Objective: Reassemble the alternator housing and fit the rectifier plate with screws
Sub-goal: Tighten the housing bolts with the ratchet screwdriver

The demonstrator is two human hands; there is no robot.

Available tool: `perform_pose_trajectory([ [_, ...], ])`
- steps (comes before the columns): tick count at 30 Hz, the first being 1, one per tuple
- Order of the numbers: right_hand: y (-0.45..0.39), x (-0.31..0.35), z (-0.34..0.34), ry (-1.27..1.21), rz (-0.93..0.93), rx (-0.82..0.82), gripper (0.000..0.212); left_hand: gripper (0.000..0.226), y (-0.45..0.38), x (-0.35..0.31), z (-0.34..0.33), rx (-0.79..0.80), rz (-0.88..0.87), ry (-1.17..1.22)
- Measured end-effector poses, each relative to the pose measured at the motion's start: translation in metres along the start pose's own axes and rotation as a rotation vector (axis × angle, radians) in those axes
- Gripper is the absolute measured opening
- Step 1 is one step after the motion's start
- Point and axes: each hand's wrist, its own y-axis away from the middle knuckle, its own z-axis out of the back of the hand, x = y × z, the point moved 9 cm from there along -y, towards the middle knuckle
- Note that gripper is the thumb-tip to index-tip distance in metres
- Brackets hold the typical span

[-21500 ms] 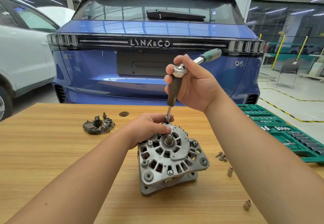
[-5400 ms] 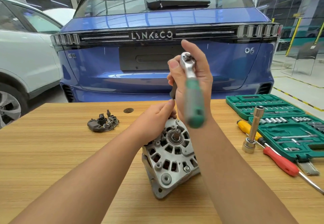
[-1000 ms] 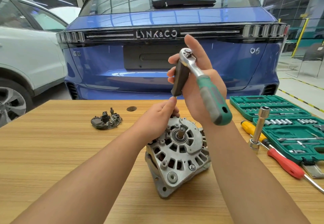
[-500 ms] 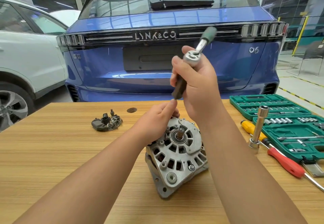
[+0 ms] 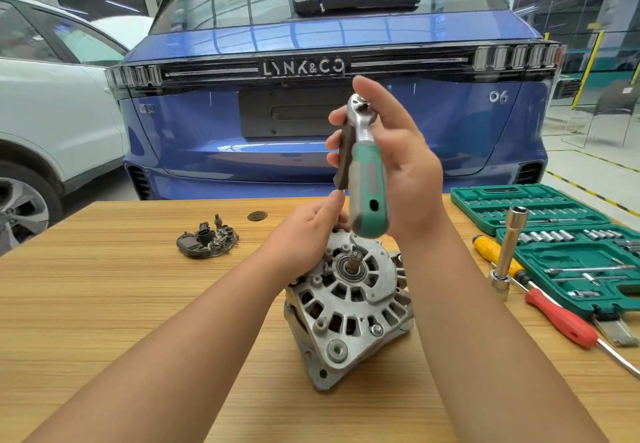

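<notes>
Alternator housing (image 5: 349, 307) stood tilted on the counter (image 5: 104, 304), near centre, shaft end facing up and toward me. My left hand (image 5: 304, 234) rested curled on its far upper rim, fingers steadying the lower end of the dark extension bar (image 5: 343, 162) where it met the casting; the bolt head itself was hidden behind my fingers.

My right hand (image 5: 398, 165) held the ratchet (image 5: 365, 165) above the housing, fingers wrapped behind the chrome head, green handle hanging down toward me. Grip was at the head and not on the handle.

Step in hand, as I judged it: running down a housing through-bolt on the far side. Other bolt heads on the near rim looked seated, though I could not tell whether they were tight.

Rectifier plate (image 5: 207, 243) lay apart on the counter, far left of the housing, not yet fitted. Its screws I could not pick out.

To the right: green socket case (image 5: 561, 252) open, a yellow-handled screwdriver (image 5: 498, 255) and a red-handled screwdriver (image 5: 557, 318) lying beside it, a long socket driver (image 5: 507, 248) standing upright.

Next move would call for keeping the extension square on the bolt, swinging the handle through short arcs, and holding the housing against tipping, since it rested on one edge only.
</notes>
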Motion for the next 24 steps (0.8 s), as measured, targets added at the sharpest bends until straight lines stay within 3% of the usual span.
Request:
perform_pose_trajectory([
  [3, 0.001, 0.002, -0.001, -0.061, -0.044, 0.103, 0.042, 0.034, 0.000, 0.000, -0.001, 0.033, 0.021, -0.016],
  [7, -0.001, -0.002, -0.002, -0.052, -0.045, 0.098, 0.036, 0.044, 0.003, -0.001, -0.002, 0.052, 0.040, -0.004],
  [11, -0.002, -0.004, 0.005, -0.123, -0.078, 0.004, 0.071, 0.046, 0.003, -0.003, -0.005, 0.056, 0.027, 0.018],
  [13, -0.003, -0.004, 0.011, -0.027, -0.067, -0.135, 0.074, 0.048, 0.000, -0.002, -0.004, 0.049, 0.038, -0.002],
  [16, -0.001, 0.000, 0.014, 0.221, 0.038, -0.351, 0.048, 0.055, -0.002, -0.001, -0.004, 0.058, 0.031, -0.057],
  [19, 0.000, 0.001, 0.007, 0.232, 0.046, -0.322, 0.013, 0.054, 0.000, -0.002, -0.004, 0.056, 0.019, -0.057],
  [24, -0.003, -0.003, 0.007, -0.062, -0.092, -0.162, 0.029, 0.052, -0.004, 0.000, -0.003, 0.045, 0.020, -0.060],
])
